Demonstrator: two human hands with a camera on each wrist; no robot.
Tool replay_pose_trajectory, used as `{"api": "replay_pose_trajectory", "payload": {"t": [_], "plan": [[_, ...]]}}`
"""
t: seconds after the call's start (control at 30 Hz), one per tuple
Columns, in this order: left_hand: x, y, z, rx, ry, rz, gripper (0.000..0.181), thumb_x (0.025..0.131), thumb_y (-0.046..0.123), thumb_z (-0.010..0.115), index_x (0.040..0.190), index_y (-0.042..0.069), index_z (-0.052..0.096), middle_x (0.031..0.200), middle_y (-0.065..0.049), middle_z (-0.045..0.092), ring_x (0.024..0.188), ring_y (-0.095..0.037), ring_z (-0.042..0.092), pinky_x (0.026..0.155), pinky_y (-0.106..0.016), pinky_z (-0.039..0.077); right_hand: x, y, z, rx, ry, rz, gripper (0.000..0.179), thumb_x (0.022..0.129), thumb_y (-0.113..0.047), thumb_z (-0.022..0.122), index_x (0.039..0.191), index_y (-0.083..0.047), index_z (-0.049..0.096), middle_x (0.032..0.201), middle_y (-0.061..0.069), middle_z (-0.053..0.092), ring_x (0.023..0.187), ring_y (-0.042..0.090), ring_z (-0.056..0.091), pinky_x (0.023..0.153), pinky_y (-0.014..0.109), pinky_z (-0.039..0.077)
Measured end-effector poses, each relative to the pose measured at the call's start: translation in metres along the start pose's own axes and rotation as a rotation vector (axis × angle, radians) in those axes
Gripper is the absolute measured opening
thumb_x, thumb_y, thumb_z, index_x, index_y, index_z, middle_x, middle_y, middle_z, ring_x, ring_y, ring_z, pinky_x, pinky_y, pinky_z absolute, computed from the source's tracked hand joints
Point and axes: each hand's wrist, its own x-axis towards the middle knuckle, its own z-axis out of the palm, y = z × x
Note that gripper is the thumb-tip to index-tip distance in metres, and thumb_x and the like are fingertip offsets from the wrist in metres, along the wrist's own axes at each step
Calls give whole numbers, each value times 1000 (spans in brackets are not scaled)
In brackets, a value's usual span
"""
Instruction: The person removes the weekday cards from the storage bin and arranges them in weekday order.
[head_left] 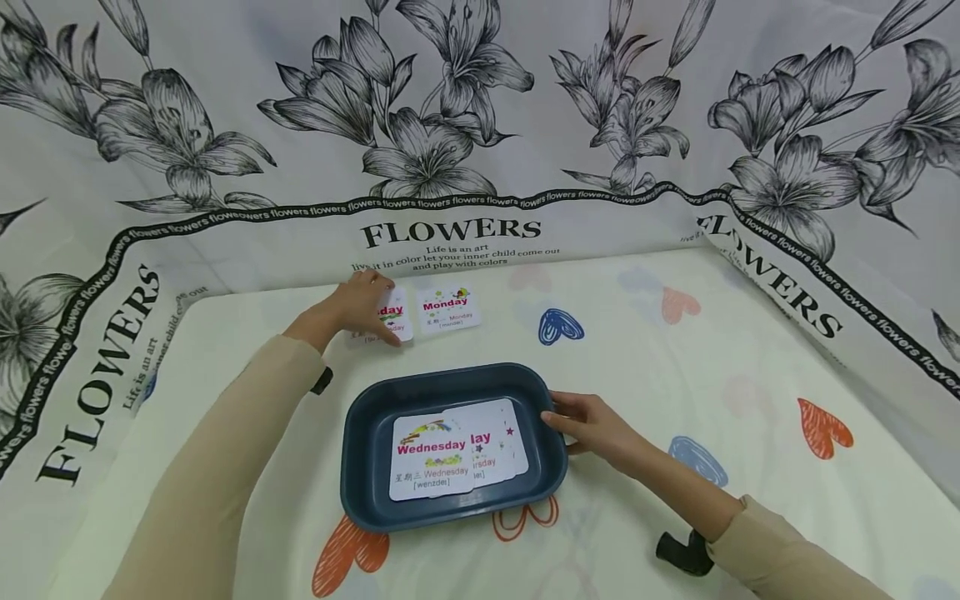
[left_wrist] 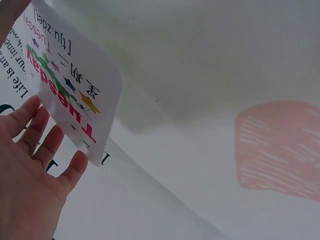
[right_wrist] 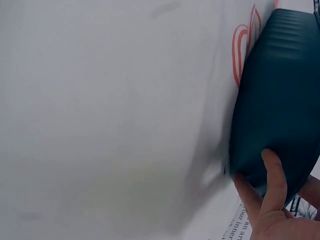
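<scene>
My left hand [head_left: 362,307] holds a white Tuesday card [head_left: 395,315] at the back of the table, left of a Monday card [head_left: 448,309] lying flat. In the left wrist view the Tuesday card [left_wrist: 65,82] is tilted, its opposite edges between thumb and fingertips. With my right hand [head_left: 596,429] I grip the right end of a dark blue tray [head_left: 363,467], thumb over the rim and fingers along the outer wall. Inside the tray a Wednesday card [head_left: 431,458] overlaps another card [head_left: 498,446], whose word is partly covered.
A pale tablecloth [head_left: 622,533] with printed hearts covers the table. Behind and at both sides hangs a white cloth [head_left: 570,221] with flower prints and lettering, meeting the table's back edge just beyond the cards.
</scene>
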Motion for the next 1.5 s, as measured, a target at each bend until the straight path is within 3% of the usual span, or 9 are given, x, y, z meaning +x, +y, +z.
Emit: {"api": "replay_pose_trajectory", "payload": {"t": [0.13,0.5,0.9,1.0,1.1,1.27,1.5], "plan": [[2,-2,9,-4,-41,-17,108,54,56,82,136,2,37,136,-21,32,125,-38,27,102,-59,25,-1,1,3,2,2,16,56,92,-26,57,137,3,40,129,24,51,110,36,56,71,39,54],[4,-10,19,13,-52,-40,105,54,56,82,137,7,40,136,-19,34,125,-37,28,102,-59,26,-3,1,8,16,-14,10,55,92,-26,56,137,2,40,130,23,51,111,36,55,73,41,54],[-3,-16,21,-106,-105,-62,104,60,47,82,141,5,33,142,-20,28,129,-39,23,105,-59,22,-2,0,13,20,-32,3,53,93,-23,55,137,2,39,131,23,50,113,37,54,73,41,54],[-6,-20,22,-75,-63,-57,110,58,54,80,143,6,29,144,-21,23,132,-41,18,106,-59,19,-1,-1,12,16,-28,-2,53,93,-24,55,137,2,39,131,23,49,113,37,53,73,41,54],[-10,-23,21,-22,29,-39,114,57,64,75,144,7,27,145,-21,21,133,-43,16,106,-59,17,0,-1,11,4,-18,-2,54,93,-25,55,137,3,39,131,24,49,113,37,54,73,41,54],[-20,-20,9,-50,159,24,102,64,67,69,141,9,34,143,-22,26,130,-43,23,103,-60,22,1,-1,8,-11,15,17,54,93,-25,56,137,2,40,131,23,49,113,37,54,72,40,54],[-43,1,-16,-186,166,109,74,76,52,68,134,11,48,140,-17,38,130,-38,31,101,-60,28,0,-1,5,-5,29,23,56,92,-25,56,138,2,38,134,24,46,115,39,52,73,42,54]]}}
